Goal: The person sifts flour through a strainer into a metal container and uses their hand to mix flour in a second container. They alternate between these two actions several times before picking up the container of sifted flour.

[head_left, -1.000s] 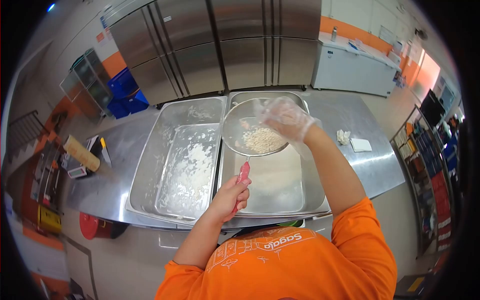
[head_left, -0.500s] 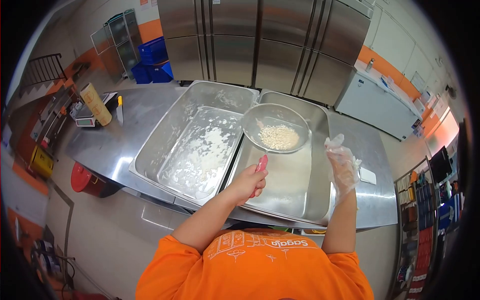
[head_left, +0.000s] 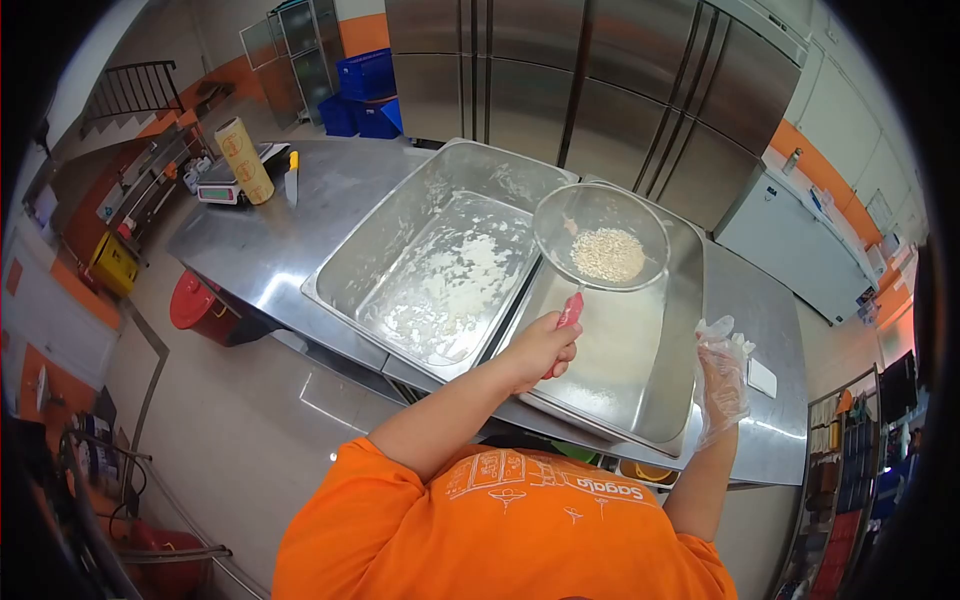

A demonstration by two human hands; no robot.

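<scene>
My left hand (head_left: 543, 352) is closed round the pink-red handle (head_left: 571, 310) of a round mesh sieve. The sieve (head_left: 560, 235) is over the right steel tray (head_left: 672, 385), with a heap of small pale crumbs (head_left: 608, 255) in its mesh. A smooth whitish layer covers part of that tray's floor. My right hand (head_left: 722, 385), in a loose clear plastic glove, is raised by the tray's right rim. It holds nothing I can see, and its fingers look loosely apart under the wrinkled plastic. Left of the sieve, another deep steel tray (head_left: 345, 250) has white patches on its floor and walls.
Both trays stand on a steel table (head_left: 260, 240). On its left are a wrap roll (head_left: 244, 160), a scale (head_left: 218, 192) and a yellow-handled knife (head_left: 292, 180). A white rectangular object (head_left: 762, 378) lies on the right. Steel cabinets (head_left: 530, 80) are behind.
The camera view has turned, so the scene sits further right and lower in parts. My left hand still grips the sieve over the right tray. My gloved right hand has shifted slightly outward past the rim.
</scene>
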